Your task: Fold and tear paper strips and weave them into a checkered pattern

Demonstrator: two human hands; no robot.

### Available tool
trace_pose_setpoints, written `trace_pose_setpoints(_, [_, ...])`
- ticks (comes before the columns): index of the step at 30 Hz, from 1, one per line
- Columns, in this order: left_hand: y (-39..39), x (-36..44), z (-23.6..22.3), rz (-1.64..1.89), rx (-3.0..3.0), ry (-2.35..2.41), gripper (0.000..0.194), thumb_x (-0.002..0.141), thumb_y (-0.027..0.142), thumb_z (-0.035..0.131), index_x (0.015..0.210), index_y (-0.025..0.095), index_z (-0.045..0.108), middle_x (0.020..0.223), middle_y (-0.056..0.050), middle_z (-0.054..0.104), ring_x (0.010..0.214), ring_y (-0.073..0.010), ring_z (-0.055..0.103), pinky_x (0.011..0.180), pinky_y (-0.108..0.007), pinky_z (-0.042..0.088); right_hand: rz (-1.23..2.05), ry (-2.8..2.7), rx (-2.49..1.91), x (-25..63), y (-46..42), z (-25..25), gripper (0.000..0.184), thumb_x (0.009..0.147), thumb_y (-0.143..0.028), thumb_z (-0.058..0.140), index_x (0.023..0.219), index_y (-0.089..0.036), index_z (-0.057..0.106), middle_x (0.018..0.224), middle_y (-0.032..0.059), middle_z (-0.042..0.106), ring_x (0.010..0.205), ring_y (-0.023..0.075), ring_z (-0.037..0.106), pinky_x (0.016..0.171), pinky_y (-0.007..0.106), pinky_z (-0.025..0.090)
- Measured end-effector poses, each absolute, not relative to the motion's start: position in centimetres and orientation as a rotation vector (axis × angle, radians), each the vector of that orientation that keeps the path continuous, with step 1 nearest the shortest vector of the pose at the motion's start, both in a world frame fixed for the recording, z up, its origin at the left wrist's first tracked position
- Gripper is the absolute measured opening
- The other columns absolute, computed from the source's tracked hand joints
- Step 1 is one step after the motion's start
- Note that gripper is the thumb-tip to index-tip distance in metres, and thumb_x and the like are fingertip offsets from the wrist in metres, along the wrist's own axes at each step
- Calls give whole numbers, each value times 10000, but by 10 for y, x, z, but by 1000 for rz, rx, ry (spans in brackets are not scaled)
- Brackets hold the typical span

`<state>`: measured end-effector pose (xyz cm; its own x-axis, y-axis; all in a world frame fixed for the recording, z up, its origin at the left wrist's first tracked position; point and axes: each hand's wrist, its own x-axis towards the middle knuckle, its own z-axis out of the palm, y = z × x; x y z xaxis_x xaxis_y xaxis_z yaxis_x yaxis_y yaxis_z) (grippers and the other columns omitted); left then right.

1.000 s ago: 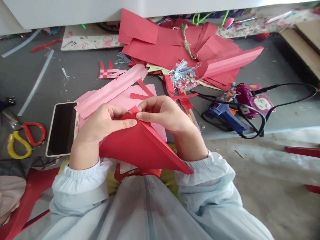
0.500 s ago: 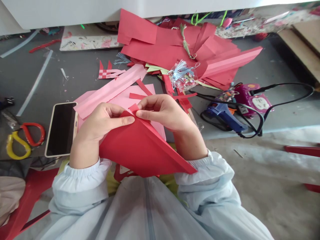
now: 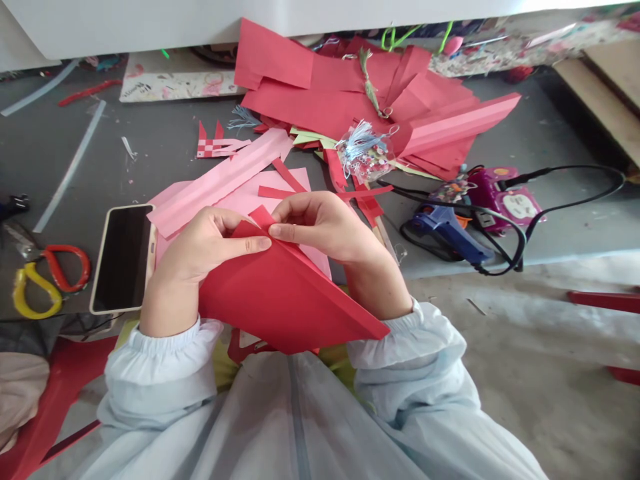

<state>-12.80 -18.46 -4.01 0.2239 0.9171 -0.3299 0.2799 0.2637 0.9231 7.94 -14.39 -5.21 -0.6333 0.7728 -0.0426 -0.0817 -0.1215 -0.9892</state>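
A sheet of red paper (image 3: 280, 293) is held between both hands above my lap, with a folded strip running along its upper right edge. My left hand (image 3: 210, 243) pinches its top edge, thumb lying on the near face. Close beside it, my right hand (image 3: 320, 227) grips the folded edge between thumb and fingers. A narrow end of the fold sticks up between the two hands. Behind them lie pink paper sheets (image 3: 220, 180), one of them creased lengthwise, and thin red paper strips (image 3: 283, 193).
To the left are a phone (image 3: 124, 257) and scissors (image 3: 50, 280) with red and yellow handles. A pile of red paper (image 3: 310, 107) with tassels (image 3: 363, 143) sits at the back. On the right, a blue glue gun (image 3: 450, 230) lies among black cables near the table edge.
The red paper has shifted slightly, its right corner rising a little and its narrow top end tipping left. Both hands keep their pinch on it.
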Motion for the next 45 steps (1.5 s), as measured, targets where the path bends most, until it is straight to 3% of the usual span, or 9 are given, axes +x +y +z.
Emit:
trace_pose_setpoints(17, [-184,-129,-30,702,1266,1282,202,696,376,861,664,214,744,698,6,728,630,-125,640,562,-228,487,1893,-1540,-774,84,-141,-55,383,611,-405,928,767,-142,698,711,7,674,647,105,582,574,231,462])
trace_pose_setpoints(26, [-187,-130,-37,638,1336,1285,236,717,408,852,820,200,806,848,-55,790,768,-203,726,650,-279,568,1794,-1568,-752,80,-143,-51,354,679,-431,878,723,-149,668,687,-3,639,636,95,552,583,241,440])
trace_pose_setpoints(45, [-186,-128,-27,651,1297,1281,192,709,405,851,780,234,800,837,-28,799,786,-202,739,627,-256,575,1848,-1591,-793,87,-140,-53,312,656,-367,901,706,-143,690,673,-9,637,631,94,537,572,234,413])
